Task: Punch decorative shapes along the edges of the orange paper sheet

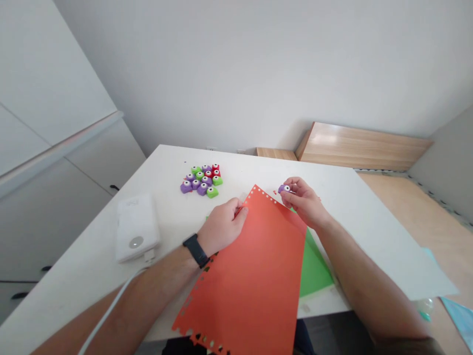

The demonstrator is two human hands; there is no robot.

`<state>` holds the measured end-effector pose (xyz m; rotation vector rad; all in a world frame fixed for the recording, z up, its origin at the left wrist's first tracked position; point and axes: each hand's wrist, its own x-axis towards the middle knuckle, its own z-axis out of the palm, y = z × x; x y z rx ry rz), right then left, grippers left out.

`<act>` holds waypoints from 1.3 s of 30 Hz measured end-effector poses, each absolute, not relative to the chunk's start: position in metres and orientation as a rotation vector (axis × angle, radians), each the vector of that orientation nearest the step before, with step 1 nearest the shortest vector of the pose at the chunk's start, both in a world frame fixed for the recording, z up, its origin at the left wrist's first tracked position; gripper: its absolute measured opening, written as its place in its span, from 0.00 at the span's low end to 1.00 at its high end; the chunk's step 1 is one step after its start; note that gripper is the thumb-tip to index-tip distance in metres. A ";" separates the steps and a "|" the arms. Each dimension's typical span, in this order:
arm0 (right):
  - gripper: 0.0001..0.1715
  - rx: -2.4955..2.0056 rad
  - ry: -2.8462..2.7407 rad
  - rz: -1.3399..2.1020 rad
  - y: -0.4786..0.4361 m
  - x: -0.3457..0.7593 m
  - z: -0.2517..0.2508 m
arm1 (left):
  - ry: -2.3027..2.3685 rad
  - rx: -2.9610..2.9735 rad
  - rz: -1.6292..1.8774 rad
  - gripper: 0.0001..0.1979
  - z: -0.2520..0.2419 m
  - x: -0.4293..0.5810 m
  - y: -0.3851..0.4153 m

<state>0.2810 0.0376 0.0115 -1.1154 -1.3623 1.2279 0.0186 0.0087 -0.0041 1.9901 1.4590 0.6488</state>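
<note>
Purple piece (pixel 283 189) sits between curled right fingers (pixel 296 182).

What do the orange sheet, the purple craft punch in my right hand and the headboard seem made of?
Orange sheet: matte paper or thin card; it's thin, with holes along its edges. Purple craft punch: probably plastic, from its even-coloured, moulded-looking body; too small to judge finish. Headboard: satin wood or wood-look laminate, by its pale grain.

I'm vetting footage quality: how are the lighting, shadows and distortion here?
Head view: soft, fairly even light; also in the head view, a faint shadow darkens the orange sheet near the right hand; head view again: wide-angle distortion seems to enlarge the left forearm toward the frame's edge.
</note>
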 end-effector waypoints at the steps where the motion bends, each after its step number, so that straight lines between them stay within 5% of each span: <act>1: 0.23 -1.105 -1.334 1.246 0.037 0.284 0.010 | 1.459 1.979 0.673 0.13 -0.005 0.018 0.010; 25: 0.23 -1.480 -1.344 1.348 0.041 0.305 -0.010 | 1.521 1.988 0.630 0.14 -0.018 0.016 0.020; 39: 0.19 -1.200 -1.298 1.369 0.040 0.301 -0.003 | 1.496 1.975 0.698 0.14 -0.011 0.018 0.017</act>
